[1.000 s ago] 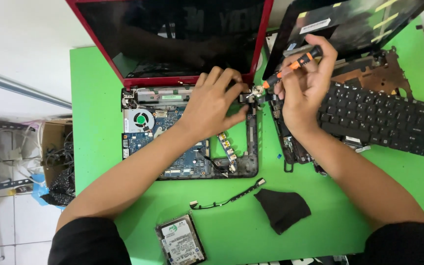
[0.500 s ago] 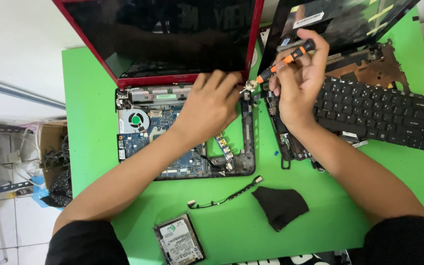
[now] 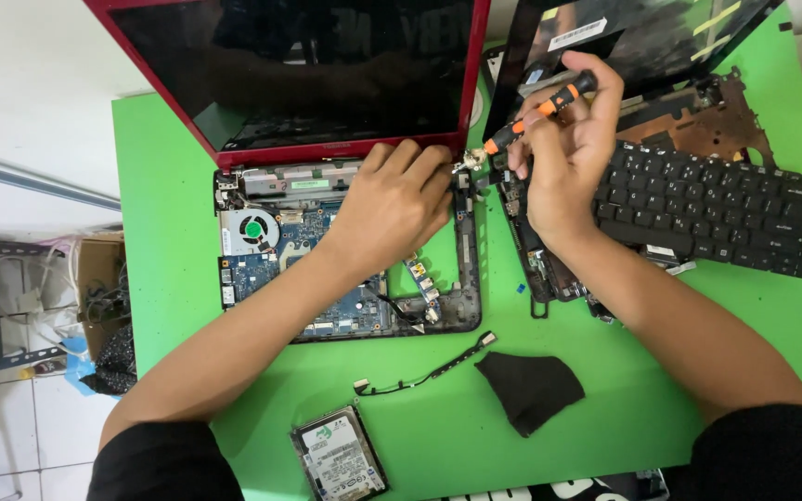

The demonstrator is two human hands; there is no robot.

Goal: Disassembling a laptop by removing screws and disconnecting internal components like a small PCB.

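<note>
Head view shows a red-lidded laptop with its top cover removed (image 3: 345, 250) lying open on the green desk (image 3: 169, 186), its blue circuit board (image 3: 327, 297) and round cooling fan (image 3: 254, 230) exposed. Left hand (image 3: 392, 209) lies flat, fingers together, pressing on the right far corner of the open chassis near the hinge; it grips nothing that can be seen. Right hand (image 3: 568, 139) is clamped around an orange-and-black precision screwdriver (image 3: 536, 113), whose tip meets the hinge area just beside the left fingertips. Risk one: the driver tip could slip off the screw and strike the left fingers or scratch the dark screen (image 3: 308, 65), since both sit close to the tip. Risk two: the driver is held at a slant, which in my judgement could round the screw head. Risk three: a freed screw could drop onto the bare board or roll away on the desk. A loose black keyboard (image 3: 717, 209) lies to the right, touching the right forearm, and could be pushed. Near the person, a thin black cable (image 3: 424, 376), a black cloth piece (image 3: 531, 390) and a silver hard drive (image 3: 338, 459) lie loose close to the forearms and could be swept off.
</note>
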